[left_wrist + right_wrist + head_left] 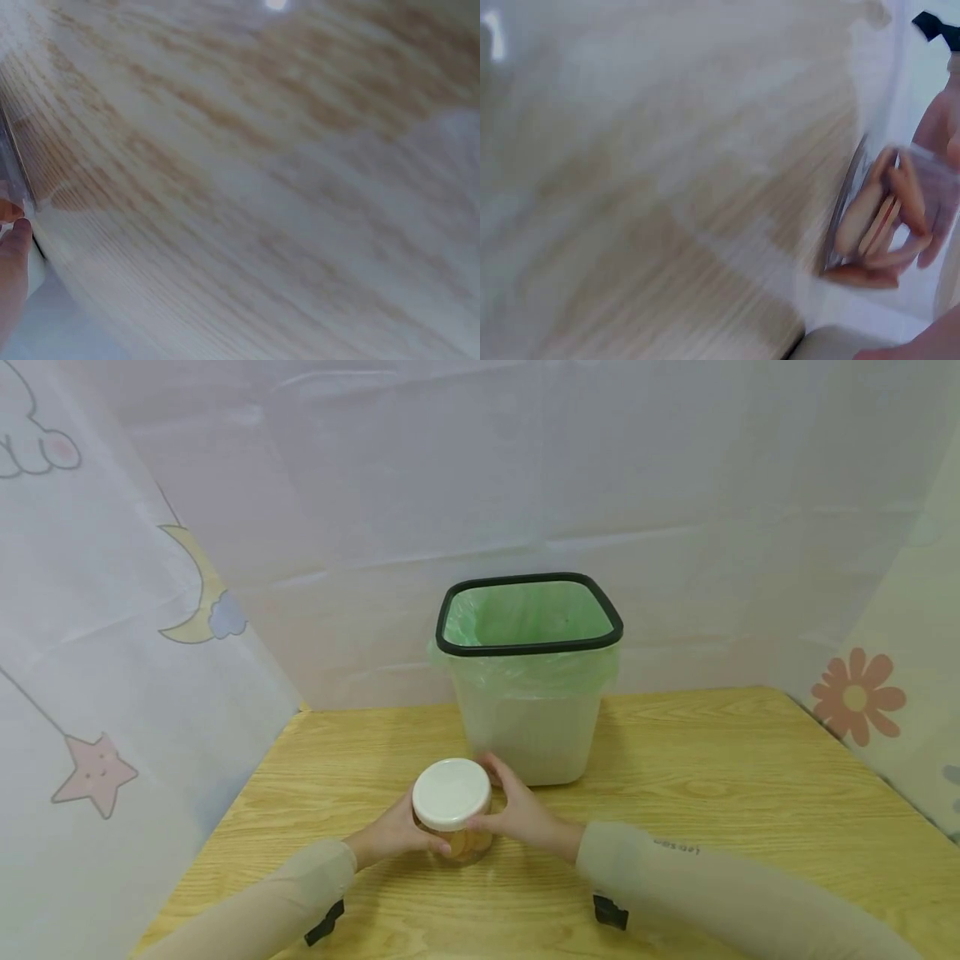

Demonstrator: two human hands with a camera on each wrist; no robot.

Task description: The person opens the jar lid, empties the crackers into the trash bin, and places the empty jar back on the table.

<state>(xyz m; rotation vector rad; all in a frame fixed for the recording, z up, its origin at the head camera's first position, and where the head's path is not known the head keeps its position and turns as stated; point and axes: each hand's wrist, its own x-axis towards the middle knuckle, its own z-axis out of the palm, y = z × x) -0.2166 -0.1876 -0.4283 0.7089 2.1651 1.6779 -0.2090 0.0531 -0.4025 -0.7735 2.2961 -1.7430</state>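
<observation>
A clear jar (471, 846) with a round white lid (452, 793) is gripped from both sides, near the front of the bin. My left hand (396, 827) curls round its left side, thumb toward the front. On the other side my right hand (521, 810) spreads its fingers and thumb round the jar. Through the jar's wall in the right wrist view, several flat, tan-brown pieces (885, 217) show, looking like biscuits. At the left edge of the left wrist view, only part of my left hand (11, 274) appears.
Behind the jar stands a white bin (532, 727) with a black rim (528, 650) and a green plastic liner (540, 610). Both are on a wood-grain table (712, 760). A pale printed sheet (360, 510) hangs behind and at the sides.
</observation>
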